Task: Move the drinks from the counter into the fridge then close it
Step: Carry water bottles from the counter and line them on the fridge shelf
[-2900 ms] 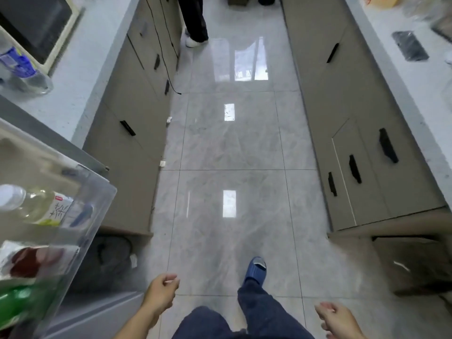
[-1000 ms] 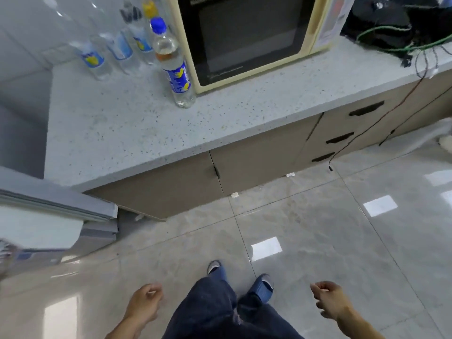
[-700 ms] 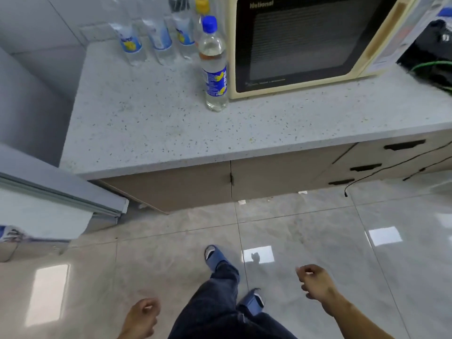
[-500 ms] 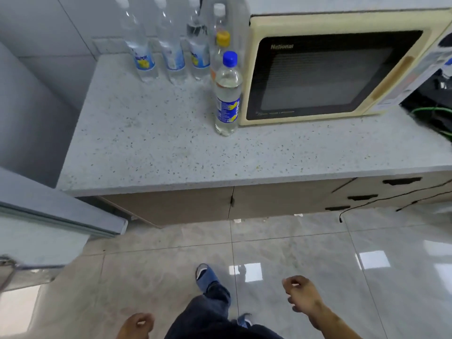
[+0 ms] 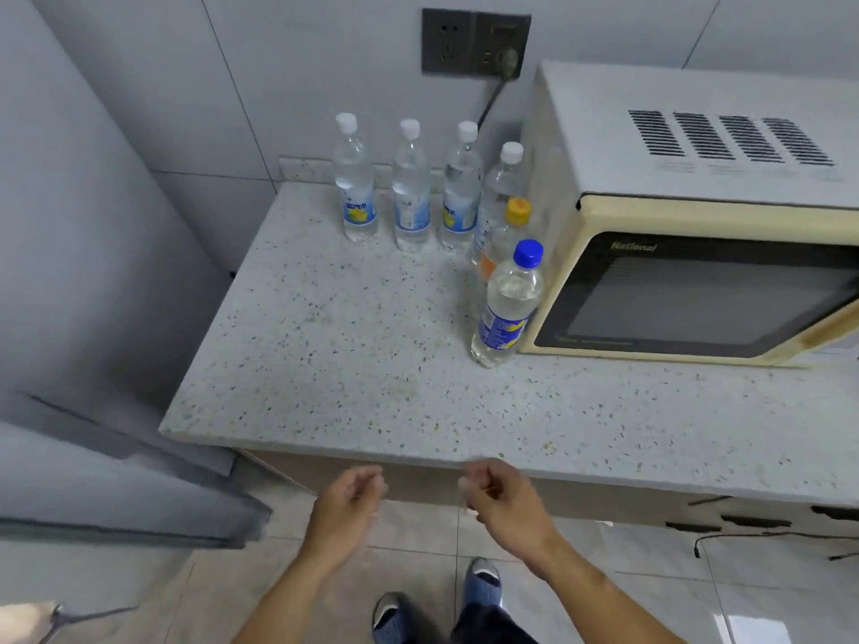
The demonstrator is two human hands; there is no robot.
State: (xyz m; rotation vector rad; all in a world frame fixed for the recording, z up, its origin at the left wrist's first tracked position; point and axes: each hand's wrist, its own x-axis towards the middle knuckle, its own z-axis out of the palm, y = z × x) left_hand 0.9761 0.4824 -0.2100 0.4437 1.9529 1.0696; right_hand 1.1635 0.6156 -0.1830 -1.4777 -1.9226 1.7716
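Note:
Several drink bottles stand on the speckled counter. A blue-capped bottle is nearest, beside the microwave. Behind it stands a yellow-capped bottle, then a row of white-capped water bottles by the wall. The fridge is at the left with its door open toward me. My left hand and my right hand hover below the counter's front edge, fingers loosely curled, holding nothing.
A cream microwave fills the counter's right side, its plug in a dark wall socket. Cabinet drawers with black handles and a dangling cable lie below at the right. My feet in blue slippers stand on grey floor tiles.
I have turned from the aisle to face the counter and stepped close. Both hands have risen from thigh height to the counter's front edge.

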